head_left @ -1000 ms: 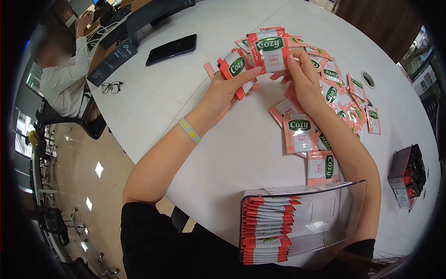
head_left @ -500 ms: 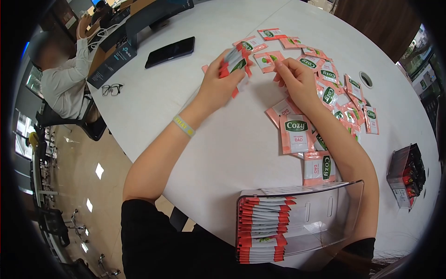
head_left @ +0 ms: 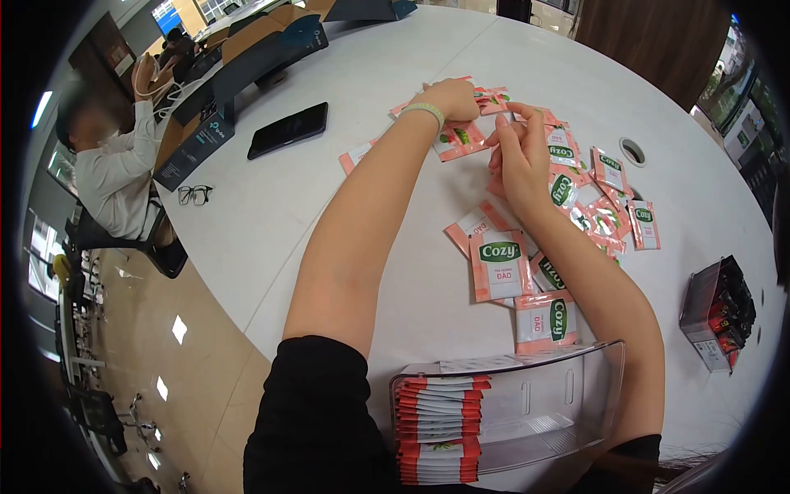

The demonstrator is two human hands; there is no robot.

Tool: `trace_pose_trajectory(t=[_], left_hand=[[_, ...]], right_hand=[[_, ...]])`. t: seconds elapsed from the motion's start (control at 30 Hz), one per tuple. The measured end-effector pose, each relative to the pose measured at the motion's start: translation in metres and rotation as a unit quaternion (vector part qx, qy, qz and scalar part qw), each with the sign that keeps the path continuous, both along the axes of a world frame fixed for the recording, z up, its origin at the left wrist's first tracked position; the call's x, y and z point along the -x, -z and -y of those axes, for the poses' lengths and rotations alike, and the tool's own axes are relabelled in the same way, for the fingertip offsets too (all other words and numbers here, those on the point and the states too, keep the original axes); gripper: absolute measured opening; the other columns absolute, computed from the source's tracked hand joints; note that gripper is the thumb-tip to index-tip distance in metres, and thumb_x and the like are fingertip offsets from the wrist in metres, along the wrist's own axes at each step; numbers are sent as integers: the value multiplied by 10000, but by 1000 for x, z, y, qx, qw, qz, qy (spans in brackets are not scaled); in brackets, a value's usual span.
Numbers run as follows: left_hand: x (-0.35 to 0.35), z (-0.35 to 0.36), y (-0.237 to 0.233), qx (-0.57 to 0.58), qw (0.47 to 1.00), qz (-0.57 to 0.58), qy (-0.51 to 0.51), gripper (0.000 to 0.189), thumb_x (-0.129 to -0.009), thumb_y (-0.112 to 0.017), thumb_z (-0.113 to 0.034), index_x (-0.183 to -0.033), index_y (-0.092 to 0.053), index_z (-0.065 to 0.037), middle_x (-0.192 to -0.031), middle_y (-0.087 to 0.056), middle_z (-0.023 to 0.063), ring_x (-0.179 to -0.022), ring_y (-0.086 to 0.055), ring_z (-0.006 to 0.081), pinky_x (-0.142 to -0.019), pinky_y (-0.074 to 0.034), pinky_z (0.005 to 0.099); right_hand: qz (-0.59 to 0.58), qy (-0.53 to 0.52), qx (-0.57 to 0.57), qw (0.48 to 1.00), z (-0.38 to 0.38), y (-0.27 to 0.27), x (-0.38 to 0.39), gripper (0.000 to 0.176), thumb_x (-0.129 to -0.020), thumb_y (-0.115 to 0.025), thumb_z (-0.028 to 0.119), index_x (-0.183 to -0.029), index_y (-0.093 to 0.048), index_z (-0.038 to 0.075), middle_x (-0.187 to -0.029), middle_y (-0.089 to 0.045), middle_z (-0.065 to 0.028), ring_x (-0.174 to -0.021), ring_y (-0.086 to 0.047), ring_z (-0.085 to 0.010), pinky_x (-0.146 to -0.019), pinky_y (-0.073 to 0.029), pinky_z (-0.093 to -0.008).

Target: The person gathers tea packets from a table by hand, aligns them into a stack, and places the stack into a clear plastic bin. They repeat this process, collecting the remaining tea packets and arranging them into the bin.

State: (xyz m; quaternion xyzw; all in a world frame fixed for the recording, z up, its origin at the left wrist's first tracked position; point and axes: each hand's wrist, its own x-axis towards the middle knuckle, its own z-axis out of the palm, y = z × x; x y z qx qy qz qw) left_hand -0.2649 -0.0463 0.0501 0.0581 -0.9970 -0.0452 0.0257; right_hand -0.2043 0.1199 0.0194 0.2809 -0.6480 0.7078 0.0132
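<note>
My left hand (head_left: 452,98) reaches palm down over the far end of a spread of Cozy peach tea sachets, its fingers bent around some sachets (head_left: 489,99) that show at the fingertips. Most of that grip is hidden by the back of the hand. Close by on the right, my right hand (head_left: 524,158) hovers at the pile's edge, fingers loosely bent and apart, with nothing visible in them. A loose sachet (head_left: 461,142) lies between the hands. Nearest me, a clear plastic box (head_left: 547,403) holds a stacked row of sachets (head_left: 440,420) along its left side.
More sachets (head_left: 499,265) lie beside and under my right forearm. A black phone (head_left: 288,130), glasses (head_left: 195,195) and an open cardboard box (head_left: 197,152) are on the left. A dark container of packets (head_left: 717,317) stands right. Another person (head_left: 115,169) sits at the left.
My left hand has moved away and to the right, from holding several sachets in the air to over the far sachets. My right hand stays near the pile, its index finger now straighter. The view has shifted slightly.
</note>
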Motion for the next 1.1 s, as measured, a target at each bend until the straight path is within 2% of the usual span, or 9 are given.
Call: trace_pose_trajectory(t=[0.07, 0.23, 0.47, 0.57, 0.63, 0.77, 0.87, 0.93, 1.1], left_hand=[[-3, -3, -8, -68, 993, 93, -23, 401, -753, -561, -175, -1132, -622, -59, -1087, -651, 173, -1068, -607, 301, -923, -445, 468], [-31, 0, 1, -24, 997, -13, 72, 449, -710, -587, -77, -1158, -582, -52, -930, -675, 162, -845, -661, 288, -725, -515, 374], [-86, -2, 2, -55, 991, -20, 117, 526, -660, -670, -17, -1169, -593, -126, -1008, -661, 116, -927, -632, 274, -747, -504, 386], [-105, 0, 14, -69, 982, -55, 170, 575, -616, -701, 4, -1164, -595, -136, -1056, -646, 99, -994, -605, 275, -774, -490, 387], [-114, 2, 22, -26, 941, -174, 288, 557, -615, -714, -12, -1146, -590, -126, -1047, -644, 94, -1007, -594, 291, -783, -481, 388], [-139, -4, 24, -85, 927, -297, 213, 456, -660, -709, -31, -1094, -592, -111, -1011, -644, 91, -961, -606, 232, -777, -474, 337], [-154, -9, 21, -351, 904, -244, 32, 393, -750, -699, -83, -1117, -560, -93, -978, -631, 61, -924, -586, 148, -790, -454, 281], [-161, -12, 28, -572, 785, -229, -58, 405, -833, -670, -164, -1187, -497, -67, -970, -595, 38, -917, -555, 103, -817, -440, 253], [-173, -17, 25, -675, 679, -287, -40, 434, -826, -704, -253, -1105, -435, -56, -971, -563, 28, -848, -549, 93, -718, -473, 238]], right_hand=[[1, 15, 8, 1000, 0, 2, 2, 368, -952, -518, 239, -1225, -440, 5, -674, -514, -12, -560, -480, -67, -502, -391, -225], [18, 11, 44, 999, 0, 5, 8, 421, -938, -528, 219, -1268, -403, -11, -749, -541, -32, -586, -495, -77, -521, -407, -229], [-20, 39, 12, 999, 0, 13, 19, 276, -906, -538, 157, -1138, -536, 8, -842, -557, -46, -708, -519, -92, -602, -450, -237], [-165, 66, -89, 980, -1, 21, 27, 202, -849, -567, 116, -1027, -598, 25, -910, -599, -70, -784, -559, -175, -662, -490, -298], [-397, 151, -164, 890, 1, 23, 31, 190, -798, -592, 111, -973, -617, 44, -932, -640, -92, -866, -576, -270, -701, -506, -370], [-329, 22, -358, 874, -11, 13, 22, 184, -790, -610, 143, -943, -625, 41, -916, -670, -105, -919, -576, -305, -735, -504, -414], [-450, 39, -295, 842, -11, 17, 26, 165, -797, -633, 184, -871, -638, 36, -773, -663, -91, -876, -587, -287, -681, -506, -399], [-447, 42, -352, 821, -12, 13, 25, 186, -817, -641, 215, -839, -651, 31, -705, -641, -88, -750, -601, -267, -600, -496, -378], [-368, 86, -230, 897, -6, -1, -3, 183, -842, -640, 214, -830, -660, 33, -656, -617, -97, -600, -581, -251, -540, -474, -350]])
